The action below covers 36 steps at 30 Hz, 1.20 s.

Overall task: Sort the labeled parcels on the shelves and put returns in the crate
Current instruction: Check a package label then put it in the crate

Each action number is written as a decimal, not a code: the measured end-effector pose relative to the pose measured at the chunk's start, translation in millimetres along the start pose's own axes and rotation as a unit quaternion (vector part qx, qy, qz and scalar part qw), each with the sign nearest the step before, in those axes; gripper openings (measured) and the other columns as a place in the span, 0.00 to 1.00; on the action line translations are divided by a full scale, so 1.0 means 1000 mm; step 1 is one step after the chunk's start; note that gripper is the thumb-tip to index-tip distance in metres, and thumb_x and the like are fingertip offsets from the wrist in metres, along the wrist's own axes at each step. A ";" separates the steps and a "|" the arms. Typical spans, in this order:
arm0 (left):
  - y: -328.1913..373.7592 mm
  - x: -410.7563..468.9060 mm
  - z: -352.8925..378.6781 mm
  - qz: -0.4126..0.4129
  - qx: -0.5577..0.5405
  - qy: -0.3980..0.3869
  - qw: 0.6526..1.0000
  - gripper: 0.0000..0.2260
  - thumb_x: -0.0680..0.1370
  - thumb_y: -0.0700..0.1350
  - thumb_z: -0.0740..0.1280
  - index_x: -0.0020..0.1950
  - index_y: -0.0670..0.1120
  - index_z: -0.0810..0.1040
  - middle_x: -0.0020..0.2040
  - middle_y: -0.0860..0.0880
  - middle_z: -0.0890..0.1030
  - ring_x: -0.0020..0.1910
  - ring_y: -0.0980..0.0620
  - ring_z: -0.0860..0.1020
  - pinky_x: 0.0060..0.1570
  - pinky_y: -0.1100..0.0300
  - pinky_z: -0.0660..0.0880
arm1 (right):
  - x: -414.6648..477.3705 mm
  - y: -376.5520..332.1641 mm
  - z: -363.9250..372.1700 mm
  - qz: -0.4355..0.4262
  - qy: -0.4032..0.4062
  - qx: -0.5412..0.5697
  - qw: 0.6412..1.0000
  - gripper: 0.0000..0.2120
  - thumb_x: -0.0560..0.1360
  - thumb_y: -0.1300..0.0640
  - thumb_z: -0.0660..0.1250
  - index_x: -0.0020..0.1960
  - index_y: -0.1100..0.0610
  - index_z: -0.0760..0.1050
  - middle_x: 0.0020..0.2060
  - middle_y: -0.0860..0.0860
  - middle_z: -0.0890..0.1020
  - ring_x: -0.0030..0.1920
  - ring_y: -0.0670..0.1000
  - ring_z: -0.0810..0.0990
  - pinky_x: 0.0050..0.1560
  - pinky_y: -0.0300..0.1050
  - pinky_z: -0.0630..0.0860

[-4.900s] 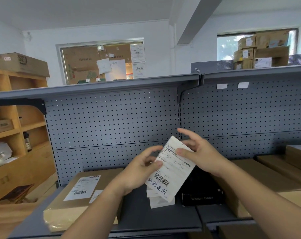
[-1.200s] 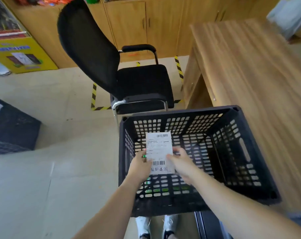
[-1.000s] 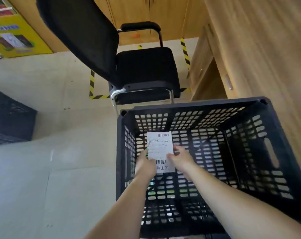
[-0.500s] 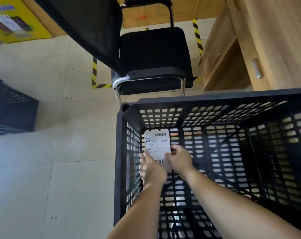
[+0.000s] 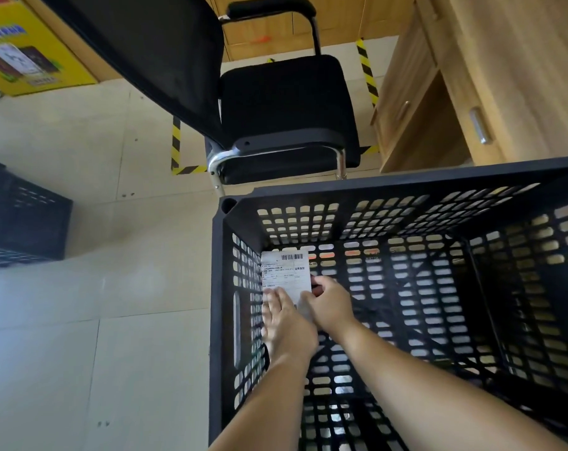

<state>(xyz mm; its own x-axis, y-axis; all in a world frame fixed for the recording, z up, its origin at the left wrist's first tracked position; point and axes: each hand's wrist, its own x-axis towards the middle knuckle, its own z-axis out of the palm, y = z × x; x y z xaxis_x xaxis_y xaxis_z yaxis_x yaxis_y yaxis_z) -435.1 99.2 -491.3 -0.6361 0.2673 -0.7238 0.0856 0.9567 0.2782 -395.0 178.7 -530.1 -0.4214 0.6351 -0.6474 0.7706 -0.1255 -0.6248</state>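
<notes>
A white labelled parcel [image 5: 285,271] sits low inside the black crate [image 5: 373,187], at its far left corner. The right hand [image 5: 329,304] grips the parcel's right edge. The left hand [image 5: 287,320] lays fairly straight fingers on the label. The crate stands on a pale tiled floor [image 5: 97,288]. A black chair [image 5: 285,102] is just beyond it, a wooden desk [image 5: 520,60] far right, and another black crate [image 5: 22,216] left.
</notes>
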 end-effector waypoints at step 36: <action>0.203 -0.325 -0.300 0.519 0.142 0.162 0.827 0.21 0.83 0.52 0.64 0.76 0.51 0.70 0.72 0.50 0.73 0.70 0.47 0.73 0.67 0.49 0.74 | -0.361 -0.233 -0.335 -0.217 0.290 -0.156 0.919 0.28 0.81 0.44 0.65 0.79 0.45 0.63 0.75 0.47 0.66 0.71 0.52 0.71 0.69 0.50 0.73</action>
<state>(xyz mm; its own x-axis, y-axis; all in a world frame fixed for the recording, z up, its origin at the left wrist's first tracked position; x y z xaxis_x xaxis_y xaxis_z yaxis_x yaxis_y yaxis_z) -441.4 172.3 -10.4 -0.2746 0.9610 0.0312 0.8623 0.2318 0.4502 -262.2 234.2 -4.6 -0.4660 0.8842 0.0315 0.7270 0.4030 -0.5559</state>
